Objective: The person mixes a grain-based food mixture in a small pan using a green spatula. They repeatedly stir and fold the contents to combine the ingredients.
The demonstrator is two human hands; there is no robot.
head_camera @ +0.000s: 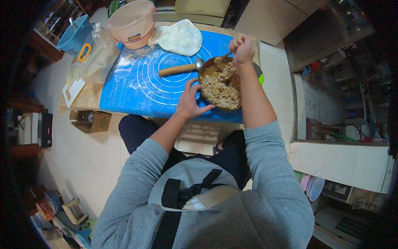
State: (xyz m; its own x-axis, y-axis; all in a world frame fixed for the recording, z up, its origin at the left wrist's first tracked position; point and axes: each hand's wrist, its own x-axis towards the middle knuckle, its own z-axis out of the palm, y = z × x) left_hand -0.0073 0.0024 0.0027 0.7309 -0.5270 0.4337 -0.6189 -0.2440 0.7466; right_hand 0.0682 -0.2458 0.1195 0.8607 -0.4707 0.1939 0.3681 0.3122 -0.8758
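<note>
A round metal bowl (203,97) sits near the right end of a blue printed silicone pastry mat (124,84). Pale minced filling (222,90) fills much of it, with yellowish liquid at its far left side. My left hand (192,101) holds the bowl's near left side, thumb and fingers spread around the wall. In a fist above the far right rim, my right hand (244,51) grips a thin utensil (226,55) whose lower end is in the filling; its exact kind is unclear. My forearm hides the bowl's right side.
Left of the bowl lies a wooden rolling pin (177,70) beside a rounded metal object (199,63). A white cloth (183,37), pink bucket (132,26), flour bag (99,59), white scraper (73,93) and blue basket (73,35) stand or lie farther left and back.
</note>
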